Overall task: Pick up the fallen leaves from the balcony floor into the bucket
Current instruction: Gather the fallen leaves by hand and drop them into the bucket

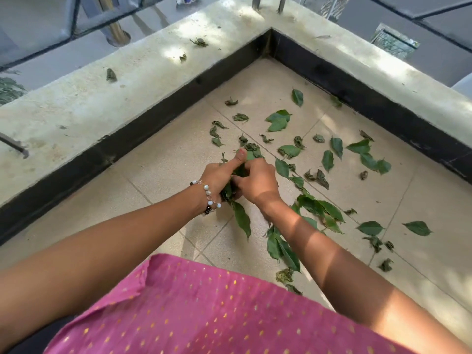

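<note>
Leaves point(278, 121) scattered across the tiled balcony floor point(158, 159), mostly to the right of the hands and toward the corner, some flat and green, some curled and dry. A gathered bunch point(236, 180) clasped between both hands over the tiles, one long leaf hanging below it. Left hand point(217, 177) wrapped around the bunch with thumb raised along its top; a bead bracelet point(210, 198) on that wrist. Right hand point(255, 182) curled over the bunch from the other side, fingers tucked in and mostly hidden, apparently pressing more leaves into the clump. Both grips closed on leaves, then, rather than loose.

Bucket not in view, so nothing to say about how much has gone into it. Judged from the floor alone: early to middle of the job. One handful collected, not yet dropped anywhere; dozens of leaves left on the tiles, including a cluster just beside the right forearm and a few near the pink garment point(204, 315) at the bottom edge.

Pale beige tiles with thin grout lines, partly sunlit. A dark skirting band point(127, 146) at the foot of a low concrete parapet point(89, 103) forming a corner, a few dry leaves on top of it. Metal railing posts rising from the parapet, with lower roofs beyond.
</note>
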`<action>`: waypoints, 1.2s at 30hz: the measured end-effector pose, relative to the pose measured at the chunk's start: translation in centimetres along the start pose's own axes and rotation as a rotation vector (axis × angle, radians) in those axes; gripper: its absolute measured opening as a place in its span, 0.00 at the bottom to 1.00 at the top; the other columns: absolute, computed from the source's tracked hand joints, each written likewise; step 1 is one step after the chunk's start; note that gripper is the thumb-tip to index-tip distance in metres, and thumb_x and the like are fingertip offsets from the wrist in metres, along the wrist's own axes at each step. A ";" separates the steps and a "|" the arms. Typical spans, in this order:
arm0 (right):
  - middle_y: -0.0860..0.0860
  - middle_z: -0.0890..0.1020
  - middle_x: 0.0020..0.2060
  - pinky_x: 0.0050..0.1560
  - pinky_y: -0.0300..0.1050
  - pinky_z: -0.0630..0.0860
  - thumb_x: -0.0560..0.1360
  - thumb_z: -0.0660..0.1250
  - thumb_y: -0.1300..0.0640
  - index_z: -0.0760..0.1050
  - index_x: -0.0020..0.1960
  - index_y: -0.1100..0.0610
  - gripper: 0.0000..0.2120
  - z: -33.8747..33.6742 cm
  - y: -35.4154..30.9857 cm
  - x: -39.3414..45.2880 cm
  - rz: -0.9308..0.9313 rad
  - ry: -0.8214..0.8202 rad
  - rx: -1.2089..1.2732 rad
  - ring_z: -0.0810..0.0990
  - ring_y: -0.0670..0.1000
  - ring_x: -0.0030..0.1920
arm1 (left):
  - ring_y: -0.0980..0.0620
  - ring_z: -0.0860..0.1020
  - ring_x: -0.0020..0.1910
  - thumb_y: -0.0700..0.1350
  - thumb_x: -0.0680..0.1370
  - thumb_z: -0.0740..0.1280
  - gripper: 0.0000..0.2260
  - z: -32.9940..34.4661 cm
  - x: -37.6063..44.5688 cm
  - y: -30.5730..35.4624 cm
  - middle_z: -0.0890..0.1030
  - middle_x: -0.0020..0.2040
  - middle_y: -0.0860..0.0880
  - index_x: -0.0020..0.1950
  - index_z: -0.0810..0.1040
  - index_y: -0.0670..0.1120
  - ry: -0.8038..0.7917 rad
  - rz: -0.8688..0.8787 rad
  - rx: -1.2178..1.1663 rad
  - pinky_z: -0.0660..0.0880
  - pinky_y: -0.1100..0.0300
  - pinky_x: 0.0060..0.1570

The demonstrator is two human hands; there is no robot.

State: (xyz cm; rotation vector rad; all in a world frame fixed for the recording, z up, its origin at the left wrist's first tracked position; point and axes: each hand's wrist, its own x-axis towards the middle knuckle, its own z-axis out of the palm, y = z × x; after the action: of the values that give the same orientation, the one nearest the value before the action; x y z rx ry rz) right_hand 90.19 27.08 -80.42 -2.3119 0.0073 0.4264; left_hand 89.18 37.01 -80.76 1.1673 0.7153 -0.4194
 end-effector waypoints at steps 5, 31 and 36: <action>0.57 0.76 0.47 0.56 0.46 0.70 0.81 0.59 0.60 0.78 0.54 0.63 0.10 0.4 -2.7 1.1 -0.283 -0.312 -0.232 0.74 0.57 0.53 | 0.49 0.78 0.29 0.53 0.73 0.74 0.16 -2.4 2.1 1.3 0.80 0.34 0.44 0.40 0.78 0.40 0.316 0.044 -0.011 0.76 0.63 0.28; 0.56 0.75 0.57 0.50 0.39 0.68 0.78 0.57 0.64 0.75 0.61 0.62 0.14 0.0 -0.4 21.7 -0.528 -0.065 -0.768 0.72 0.58 0.57 | 0.50 0.74 0.23 0.39 0.78 0.68 0.08 -7.5 8.6 7.1 0.76 0.33 0.40 0.48 0.76 0.34 0.287 0.000 -0.286 0.77 0.58 0.23; 0.56 0.83 0.50 0.57 0.45 0.75 0.74 0.67 0.67 0.83 0.55 0.61 0.12 1.2 -1.8 18.9 -0.481 0.100 -0.312 0.80 0.54 0.51 | 0.51 0.71 0.18 0.39 0.77 0.70 0.07 -7.8 8.7 6.8 0.77 0.32 0.40 0.49 0.75 0.36 0.301 0.032 -0.258 0.72 0.63 0.22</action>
State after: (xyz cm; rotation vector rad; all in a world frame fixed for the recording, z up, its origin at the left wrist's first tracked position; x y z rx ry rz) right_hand 107.88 31.56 -85.68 -2.5280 -0.5916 0.0667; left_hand 97.52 47.25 -83.89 1.0047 0.9800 -0.1184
